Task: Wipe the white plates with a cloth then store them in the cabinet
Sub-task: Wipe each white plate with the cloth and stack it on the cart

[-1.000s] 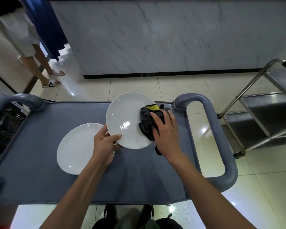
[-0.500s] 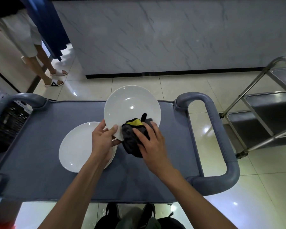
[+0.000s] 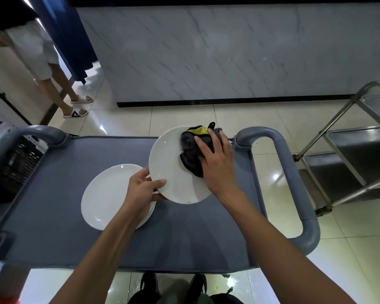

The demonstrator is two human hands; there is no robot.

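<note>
A white plate (image 3: pixel 169 163) is held tilted above the grey cart top (image 3: pixel 59 194). My left hand (image 3: pixel 143 187) pinches its lower left rim, thumb on the face. My right hand (image 3: pixel 217 163) presses a dark grey cloth with a yellow patch (image 3: pixel 192 150) against the plate's upper right part, fingers spread over the cloth. A second white plate (image 3: pixel 105 196) lies flat on the cart, partly under my left hand.
The cart has grey loop handles at right (image 3: pixel 294 172) and left (image 3: pixel 26 132). A black crate (image 3: pixel 13 167) sits at the left edge. A steel trolley (image 3: pixel 349 154) stands to the right. A person's legs in sandals (image 3: pixel 75 106) are at the far left, beside a marble counter (image 3: pixel 228 51).
My right hand has swept the cloth from the plate's lower middle up to its upper right edge. The plate stays in my left hand, now tilted a little flatter.
</note>
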